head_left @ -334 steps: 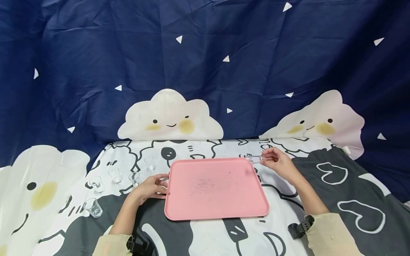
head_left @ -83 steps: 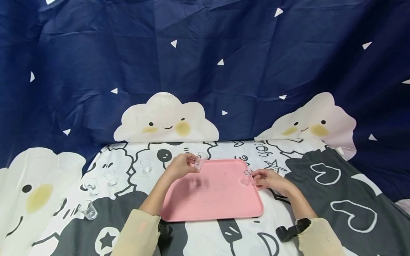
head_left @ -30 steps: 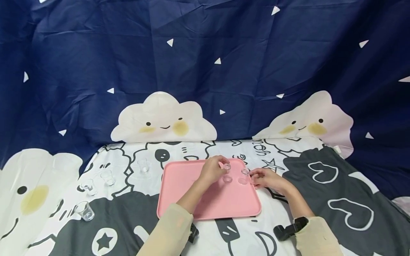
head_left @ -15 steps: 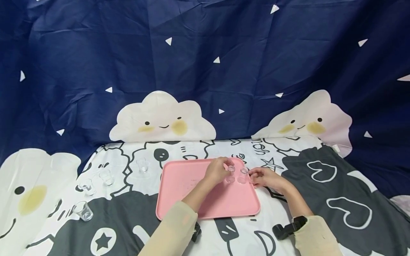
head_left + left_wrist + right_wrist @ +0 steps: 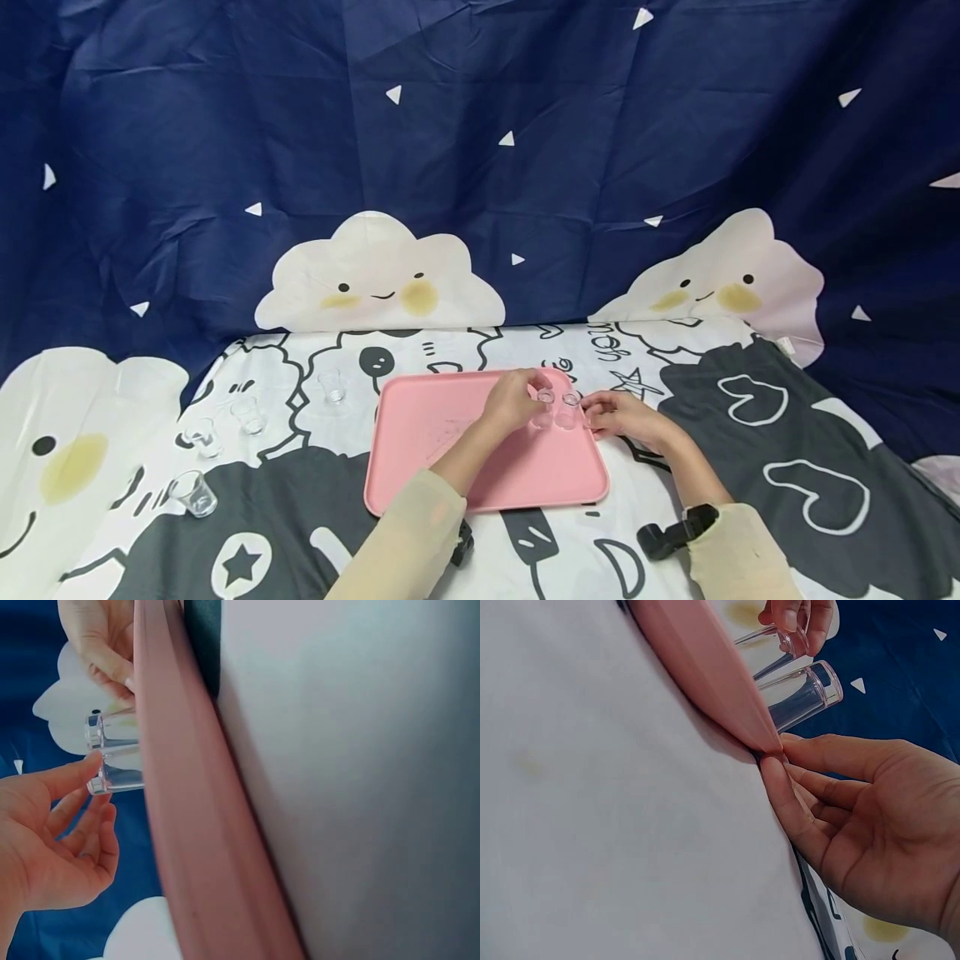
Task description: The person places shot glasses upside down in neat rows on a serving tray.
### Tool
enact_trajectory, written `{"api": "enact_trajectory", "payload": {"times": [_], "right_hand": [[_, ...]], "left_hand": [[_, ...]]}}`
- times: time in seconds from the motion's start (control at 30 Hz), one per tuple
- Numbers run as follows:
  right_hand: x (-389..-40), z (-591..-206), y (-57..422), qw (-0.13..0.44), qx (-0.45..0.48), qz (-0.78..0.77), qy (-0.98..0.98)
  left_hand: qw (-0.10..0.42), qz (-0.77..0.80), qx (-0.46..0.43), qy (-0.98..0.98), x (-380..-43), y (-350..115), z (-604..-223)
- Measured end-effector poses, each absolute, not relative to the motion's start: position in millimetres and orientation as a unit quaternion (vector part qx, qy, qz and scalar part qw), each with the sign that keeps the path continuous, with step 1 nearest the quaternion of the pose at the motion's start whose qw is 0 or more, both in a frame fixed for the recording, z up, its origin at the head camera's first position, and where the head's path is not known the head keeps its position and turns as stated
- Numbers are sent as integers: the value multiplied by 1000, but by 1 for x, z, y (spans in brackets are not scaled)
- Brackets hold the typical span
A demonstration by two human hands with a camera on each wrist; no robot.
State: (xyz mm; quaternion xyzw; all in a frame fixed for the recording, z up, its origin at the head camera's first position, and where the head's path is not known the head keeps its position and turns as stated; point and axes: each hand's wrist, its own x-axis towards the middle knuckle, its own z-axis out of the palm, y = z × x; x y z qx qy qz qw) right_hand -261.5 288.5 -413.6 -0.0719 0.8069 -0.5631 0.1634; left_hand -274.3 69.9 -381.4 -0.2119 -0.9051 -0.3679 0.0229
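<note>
On the right part of the pink tray (image 5: 450,467), my left hand (image 5: 513,400) pinches a clear shot glass (image 5: 543,413) by its upper end. The left wrist view shows thumb and fingers (image 5: 82,769) at that end, and the glass appears to stand base up. Beside it, toward the tray's right edge, stands a second shot glass (image 5: 567,412), also thick end up. My right hand (image 5: 622,417) grips the tray's right rim with thumb and fingertips, close to the second glass. In the right wrist view this hand (image 5: 885,810) meets the rim just below that glass.
Several more clear glasses stand left of the tray on the patterned cloth (image 5: 285,517): a back glass (image 5: 331,387), a middle glass (image 5: 247,415), a left glass (image 5: 202,437) and a front glass (image 5: 193,493). A dark blue curtain (image 5: 450,125) hangs behind.
My left hand carried a glass from the left across the tray, set it down and slid it right beside the other glass. My right hand went from holding a glass to gripping the rim.
</note>
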Motion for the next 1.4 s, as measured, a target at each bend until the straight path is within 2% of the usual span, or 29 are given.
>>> {"api": "enact_trajectory", "payload": {"times": [0.27,0.57,1.13,1.4], "right_hand": [[-261,-412,287,163,-66,-565,806],[-260,-412,287,161,-60,-562,809],[-260,-410,288,157,-67,-559,811],[-260,-411,287,160,-66,-563,808]], "left_hand": [[6,-372,-219,-902,-271,67,-377],[36,-385,-215,-897,-274,44,-367],[126,-451,-128,-874,-287,-55,-344],[120,-489,-72,-861,-291,-110,-347]]}}
